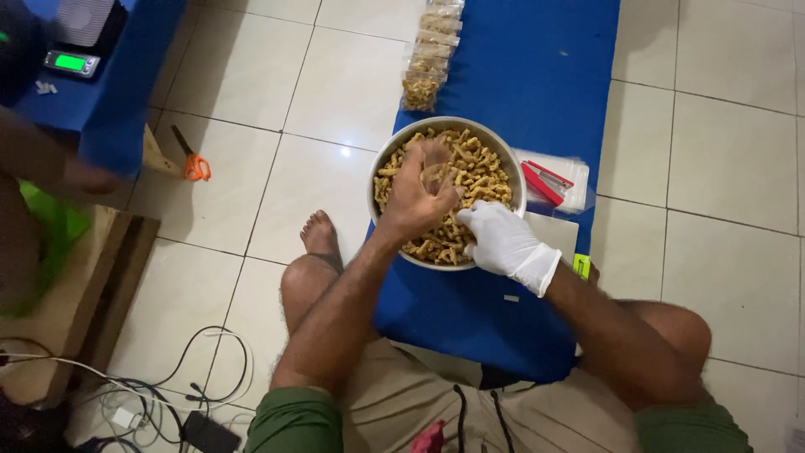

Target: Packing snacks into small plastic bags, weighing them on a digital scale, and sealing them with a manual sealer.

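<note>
- Bowl (381,172): round, metal, on a blue mat (537,67) laid over the tiled floor (713,151), straight in front of the seated person. Landmark for all below.
- Snacks (482,172): small tan curled pieces, heaped in the bowl nearly to the rim.
- Left hand (415,197): bare, over the near-left part of the bowl, fingers (436,164) curled up around a small clear bag with a few snack pieces in it; blurred, so how tight the hold is I cannot tell.
- Right hand (503,239): in a white glove, at the near-right rim of the bowl, fingers (471,220) bent down among the snacks; whether they grip any pieces is hidden.
- Filled bags (429,59): a row of clear packets of the same snack, on the mat beyond the bowl, running away from it.
- Empty clear bags (570,172): stacked just right of the bowl, a red stapler (541,184) lying on them.
- White board (558,231): flat on the mat, right of the bowl and nearer the person.
- Scissors (194,164): orange handles, on the floor well left of the bowl.
- Scale (71,61): green lit display, on a blue bench far left of the bowl.
- Another person's arm (50,164): far left of the bowl, below the scale.
- Cables (168,394): tangled on the floor, left of and nearer than the bowl.
</note>
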